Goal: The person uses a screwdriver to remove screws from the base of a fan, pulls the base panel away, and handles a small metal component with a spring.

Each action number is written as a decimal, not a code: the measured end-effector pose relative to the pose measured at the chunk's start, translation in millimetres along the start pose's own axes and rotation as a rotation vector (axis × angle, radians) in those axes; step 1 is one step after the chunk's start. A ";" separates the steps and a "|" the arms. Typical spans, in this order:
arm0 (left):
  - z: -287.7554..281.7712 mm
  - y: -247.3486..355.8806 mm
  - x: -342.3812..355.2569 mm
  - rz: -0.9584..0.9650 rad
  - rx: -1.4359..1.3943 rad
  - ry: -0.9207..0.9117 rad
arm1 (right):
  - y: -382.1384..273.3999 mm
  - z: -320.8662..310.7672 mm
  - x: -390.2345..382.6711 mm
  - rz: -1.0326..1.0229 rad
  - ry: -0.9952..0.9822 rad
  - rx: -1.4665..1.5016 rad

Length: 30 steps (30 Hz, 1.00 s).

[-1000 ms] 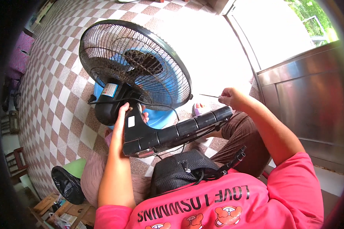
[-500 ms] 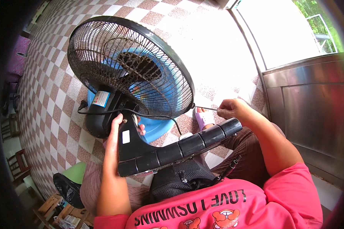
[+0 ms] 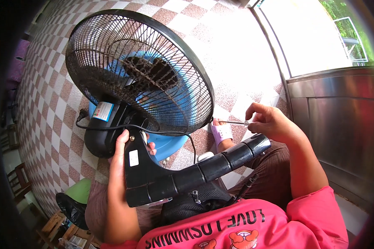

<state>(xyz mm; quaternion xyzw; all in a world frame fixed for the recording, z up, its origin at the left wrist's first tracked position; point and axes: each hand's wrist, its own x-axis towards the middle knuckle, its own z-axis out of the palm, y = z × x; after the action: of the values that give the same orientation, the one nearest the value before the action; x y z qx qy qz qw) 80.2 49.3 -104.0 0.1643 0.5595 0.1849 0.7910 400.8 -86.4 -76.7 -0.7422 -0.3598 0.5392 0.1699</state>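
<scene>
A black electric fan lies tilted over my lap, its curved base toward me and its wire cage facing away. Dust coats the blades inside the cage. My left hand is closed around the fan's neck, thumb on the near side and fingertips showing beyond it. In my right hand is a thin screwdriver, its end pinched between thumb and fingers. The screwdriver's tip meets a small fitting on the cage rim's right edge. A black power cord runs across the neck.
Below the fan a blue basin stands on the checkered tile floor. A metal door is at the right. At the lower left are a black bag over a green bin and a wooden shelf.
The fan's cage has tipped slightly left and grown nearer, its base lowering a little. My right hand has shifted right, its fingers less curled round the screwdriver, whose tip stays at the rim.
</scene>
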 end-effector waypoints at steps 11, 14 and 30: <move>9.8 2.8 -1.4 -0.055 -0.054 0.020 | -16.5 -8.6 -9.5 -0.167 0.018 0.133; 11.9 5.6 -3.0 -0.098 -0.071 0.045 | -21.5 -9.2 -8.8 -0.194 0.051 0.039; 20.6 7.9 -7.2 -0.090 -0.055 0.081 | -32.2 -4.8 4.2 -0.181 0.065 0.009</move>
<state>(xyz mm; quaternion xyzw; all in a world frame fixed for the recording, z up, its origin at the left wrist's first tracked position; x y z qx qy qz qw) 96.7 51.7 -87.8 0.1095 0.5926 0.1709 0.7795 394.6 -60.7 -57.2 -0.7230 -0.4171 0.4991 0.2328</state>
